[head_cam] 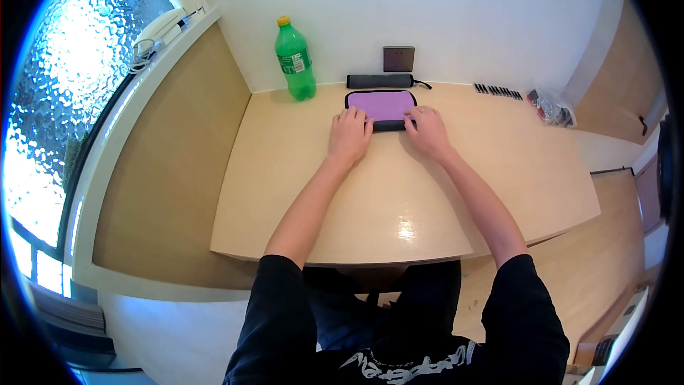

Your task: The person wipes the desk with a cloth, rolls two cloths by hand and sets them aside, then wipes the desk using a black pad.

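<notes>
A purple zip pouch with black edging (380, 105) lies on the light wooden desk (342, 214), near the wall. My left hand (351, 133) rests at its left front corner, fingers on the purple surface. At the right front corner, the fingertips of my right hand (426, 127) touch the pouch. A dark grey band runs along the pouch's front edge between the hands. Just behind it lies a dark grey cylindrical case (380, 82) with a black cord loop at its right end. Whether either hand grips the pouch is unclear.
A green plastic bottle with a yellow cap (296, 64) stands at the back left. Small black pieces in a row (498, 91) and a clear plastic bag of small items (553, 108) lie at the back right. A wall socket (398, 59) is above the cylindrical case.
</notes>
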A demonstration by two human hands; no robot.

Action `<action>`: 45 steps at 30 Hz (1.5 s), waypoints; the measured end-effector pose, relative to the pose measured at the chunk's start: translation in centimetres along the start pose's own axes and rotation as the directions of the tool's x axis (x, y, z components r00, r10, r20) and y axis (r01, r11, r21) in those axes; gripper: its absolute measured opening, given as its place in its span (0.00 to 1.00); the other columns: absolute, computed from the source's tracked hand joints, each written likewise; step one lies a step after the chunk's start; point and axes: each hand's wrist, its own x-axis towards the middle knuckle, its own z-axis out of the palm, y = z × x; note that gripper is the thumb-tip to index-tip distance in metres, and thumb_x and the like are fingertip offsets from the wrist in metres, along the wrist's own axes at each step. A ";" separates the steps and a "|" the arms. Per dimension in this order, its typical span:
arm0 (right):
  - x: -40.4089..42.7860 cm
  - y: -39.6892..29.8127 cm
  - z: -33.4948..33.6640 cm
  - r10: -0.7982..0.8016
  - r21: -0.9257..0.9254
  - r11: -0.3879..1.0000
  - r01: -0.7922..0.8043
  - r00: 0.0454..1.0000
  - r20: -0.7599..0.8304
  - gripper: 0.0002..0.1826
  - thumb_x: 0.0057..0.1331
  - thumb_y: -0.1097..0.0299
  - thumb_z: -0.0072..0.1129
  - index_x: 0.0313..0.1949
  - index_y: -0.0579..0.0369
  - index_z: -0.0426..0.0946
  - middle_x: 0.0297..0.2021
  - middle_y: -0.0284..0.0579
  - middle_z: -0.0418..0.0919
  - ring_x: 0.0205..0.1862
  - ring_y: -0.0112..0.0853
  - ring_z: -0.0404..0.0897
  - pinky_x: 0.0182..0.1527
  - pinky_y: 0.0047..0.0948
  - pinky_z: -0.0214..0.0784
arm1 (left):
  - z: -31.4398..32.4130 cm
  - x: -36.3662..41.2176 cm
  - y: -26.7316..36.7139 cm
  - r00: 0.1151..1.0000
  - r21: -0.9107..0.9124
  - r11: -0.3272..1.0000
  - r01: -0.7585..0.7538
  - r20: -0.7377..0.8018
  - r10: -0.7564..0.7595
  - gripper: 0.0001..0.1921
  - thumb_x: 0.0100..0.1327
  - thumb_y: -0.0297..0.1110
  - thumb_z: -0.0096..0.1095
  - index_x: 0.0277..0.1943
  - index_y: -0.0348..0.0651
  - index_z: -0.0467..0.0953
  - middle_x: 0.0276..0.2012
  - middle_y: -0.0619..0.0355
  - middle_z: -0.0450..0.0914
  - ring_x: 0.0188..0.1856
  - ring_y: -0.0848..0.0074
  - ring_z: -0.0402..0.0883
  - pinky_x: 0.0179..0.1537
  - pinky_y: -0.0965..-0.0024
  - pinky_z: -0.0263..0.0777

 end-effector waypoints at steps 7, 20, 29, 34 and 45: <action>-0.5 2.2 2.4 -0.097 -0.094 0.991 0.092 0.994 -0.049 0.23 0.72 0.56 0.50 0.60 0.56 0.74 0.63 0.52 0.73 0.68 0.43 0.68 0.70 0.52 0.54 | 4.4 -0.4 0.2 0.973 0.128 0.982 -0.137 -0.171 0.158 0.35 0.71 0.55 0.50 0.72 0.38 0.61 0.72 0.44 0.60 0.76 0.56 0.55 0.73 0.46 0.47; -8.1 -0.6 -3.5 -0.152 -0.072 0.983 0.168 0.970 0.191 0.25 0.70 0.58 0.54 0.63 0.55 0.71 0.64 0.52 0.71 0.68 0.44 0.68 0.71 0.51 0.51 | -0.6 -8.2 4.8 0.982 0.217 0.959 -0.182 0.091 0.165 0.35 0.71 0.57 0.49 0.69 0.37 0.65 0.69 0.44 0.65 0.73 0.59 0.59 0.73 0.40 0.41; -7.8 0.5 -1.6 -0.121 -0.108 0.987 0.116 0.992 -0.040 0.21 0.68 0.60 0.57 0.57 0.56 0.75 0.59 0.51 0.76 0.64 0.44 0.71 0.68 0.45 0.59 | 2.1 -7.6 2.9 0.983 0.176 0.982 -0.066 -0.156 0.094 0.31 0.71 0.51 0.54 0.67 0.36 0.66 0.65 0.44 0.70 0.70 0.56 0.64 0.71 0.38 0.46; -9.2 -0.7 -4.7 -0.044 -0.038 0.998 0.052 0.982 0.185 0.19 0.67 0.63 0.58 0.55 0.57 0.75 0.58 0.51 0.76 0.62 0.44 0.73 0.67 0.44 0.60 | -2.6 -9.0 5.3 0.986 0.105 0.994 -0.025 0.169 0.007 0.26 0.70 0.48 0.56 0.62 0.37 0.72 0.61 0.46 0.72 0.66 0.58 0.68 0.70 0.38 0.48; -10.2 0.6 -2.7 -0.221 0.007 0.975 0.221 0.975 0.013 0.13 0.62 0.72 0.59 0.47 0.56 0.80 0.47 0.44 0.81 0.54 0.41 0.77 0.58 0.41 0.69 | -0.7 -11.1 3.3 0.975 0.107 0.974 -0.198 -0.079 0.207 0.13 0.64 0.32 0.62 0.50 0.40 0.78 0.45 0.52 0.78 0.52 0.60 0.77 0.61 0.49 0.65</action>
